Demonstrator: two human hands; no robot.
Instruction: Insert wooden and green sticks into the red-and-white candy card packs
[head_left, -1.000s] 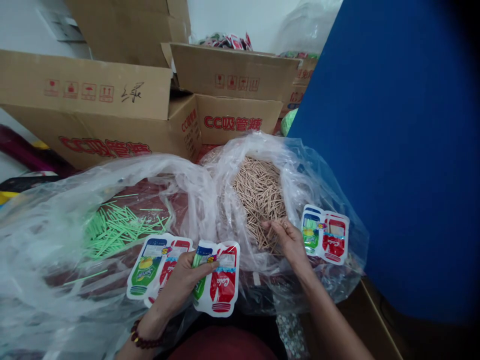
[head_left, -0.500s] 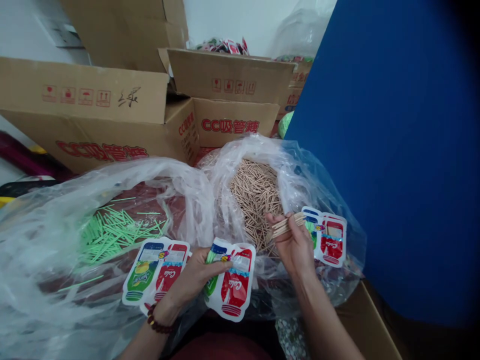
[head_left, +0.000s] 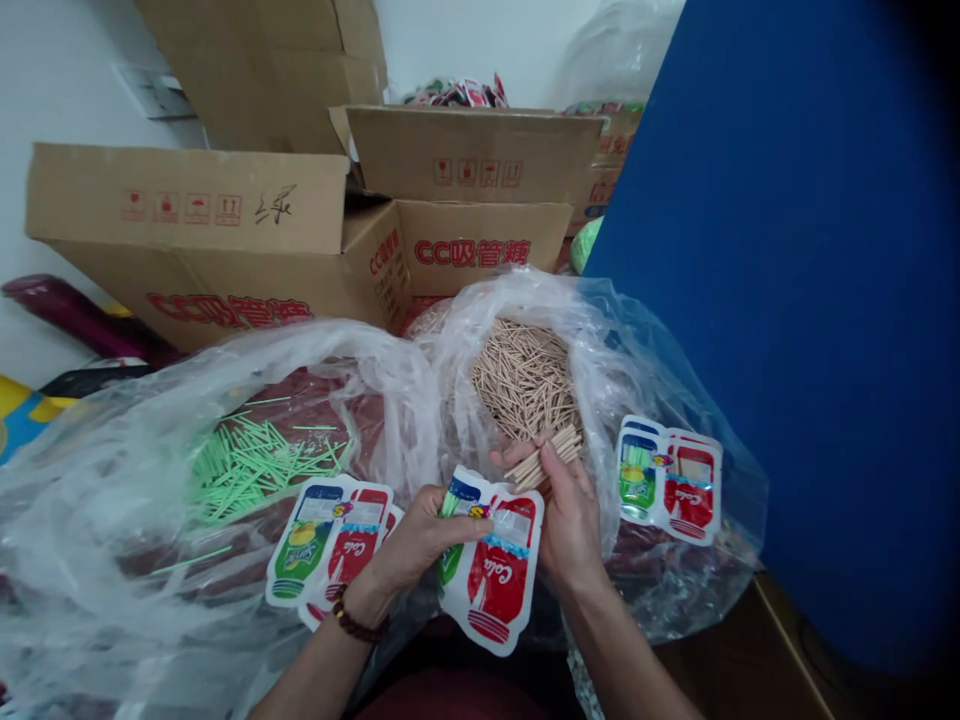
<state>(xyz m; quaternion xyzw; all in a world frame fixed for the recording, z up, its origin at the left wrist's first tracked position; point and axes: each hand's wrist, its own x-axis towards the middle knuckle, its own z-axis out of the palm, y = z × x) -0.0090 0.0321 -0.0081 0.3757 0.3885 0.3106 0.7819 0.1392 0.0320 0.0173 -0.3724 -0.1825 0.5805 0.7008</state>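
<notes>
My left hand (head_left: 409, 545) grips a bottle-shaped pouch (head_left: 495, 570) printed with a green and a red "Cola" bottle, green sticks showing in its left half. My right hand (head_left: 564, 510) is closed on a small bundle of tan sticks (head_left: 541, 458) right above the pouch's red half. Behind it a clear plastic bag (head_left: 585, 330) is full of tan sticks (head_left: 525, 375). To the left, another clear bag (head_left: 112, 470) holds green sticks (head_left: 247, 460).
Printed pouches lie on the bags: some (head_left: 330, 545) left of my left hand, one (head_left: 669, 480) at the right. Cardboard boxes (head_left: 225, 230) stand behind. A blue panel (head_left: 787, 300) walls off the right side.
My right hand lifted a bundle of tan sticks out of the bag and brought it left to the pouch in my left hand. The view shifted slightly.
</notes>
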